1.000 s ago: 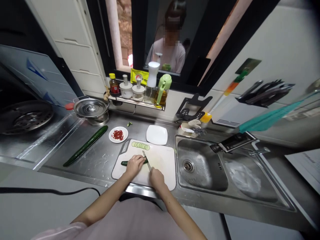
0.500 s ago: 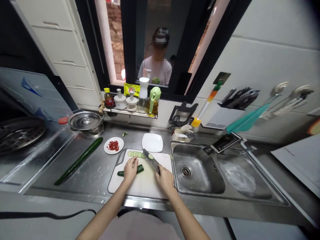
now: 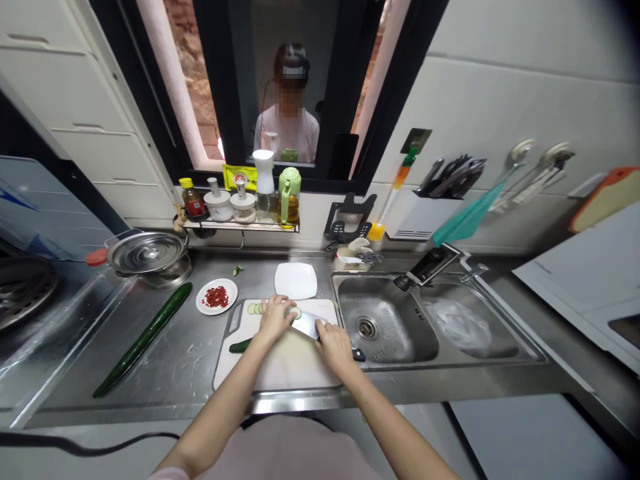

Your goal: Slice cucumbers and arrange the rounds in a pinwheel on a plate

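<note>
A kitchen knife (image 3: 306, 325) is in my right hand (image 3: 334, 343), its broad blade tilted to face up over the white cutting board (image 3: 295, 373). The black handle end juts out past my wrist. My left hand (image 3: 276, 319) reaches across the row of cucumber slices (image 3: 253, 309), with curled fingertips at a pale cucumber slice (image 3: 295, 312) on the blade; part of the row is hidden below the hand. An uncut cucumber piece (image 3: 241, 347) lies on the board, mostly covered by my left forearm.
A whole cucumber (image 3: 145, 339) lies at left, near a plate of chopped red pieces (image 3: 203, 308) and a lidded pot (image 3: 150, 257). Behind the board is a white plate (image 3: 296, 280). The sink (image 3: 390, 347) borders the board at right. A condiment rack (image 3: 245, 225) hangs behind.
My left hand has moved from the uncut cucumber piece up to the slices and blade. The knife has turned flatter, its blade face now showing. The camera view has shifted.
</note>
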A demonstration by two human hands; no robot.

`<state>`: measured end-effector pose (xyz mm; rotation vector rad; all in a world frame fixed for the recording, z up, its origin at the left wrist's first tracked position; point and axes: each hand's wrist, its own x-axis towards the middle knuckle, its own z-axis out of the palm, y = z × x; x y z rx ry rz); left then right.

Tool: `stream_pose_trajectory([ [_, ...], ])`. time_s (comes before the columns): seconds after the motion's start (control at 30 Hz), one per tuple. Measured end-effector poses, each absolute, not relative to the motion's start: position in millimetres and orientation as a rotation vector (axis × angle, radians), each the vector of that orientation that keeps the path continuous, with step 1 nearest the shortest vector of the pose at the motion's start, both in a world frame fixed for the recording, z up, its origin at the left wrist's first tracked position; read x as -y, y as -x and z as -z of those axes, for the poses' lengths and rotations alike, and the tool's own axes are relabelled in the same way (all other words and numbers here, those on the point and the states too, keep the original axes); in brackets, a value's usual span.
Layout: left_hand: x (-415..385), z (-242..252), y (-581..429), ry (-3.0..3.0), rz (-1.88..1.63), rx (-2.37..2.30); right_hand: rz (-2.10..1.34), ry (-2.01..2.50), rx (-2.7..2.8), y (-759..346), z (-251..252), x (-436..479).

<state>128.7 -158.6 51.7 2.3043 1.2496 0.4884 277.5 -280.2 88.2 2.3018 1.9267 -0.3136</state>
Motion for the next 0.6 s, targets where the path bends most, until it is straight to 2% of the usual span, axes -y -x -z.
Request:
stream_pose_trajectory([
  [0.1,158.3,-41.2,-129.1,-2.189,-0.478,-1.265,0.347,-2.337,-1.879,-281.6,-81.3,287.6],
  [0.3,139.9,-19.2,-124.0,-1.851,-0.389,-1.608,0.371,-2.406,-1.753,-294.8,-62.2,312.0],
  [0.6,115.7,-5.6,-135.4,-1.998,-0.188,-1.675,0.42,-2.529,-1.643,-302.6,-52.3,332.4],
])
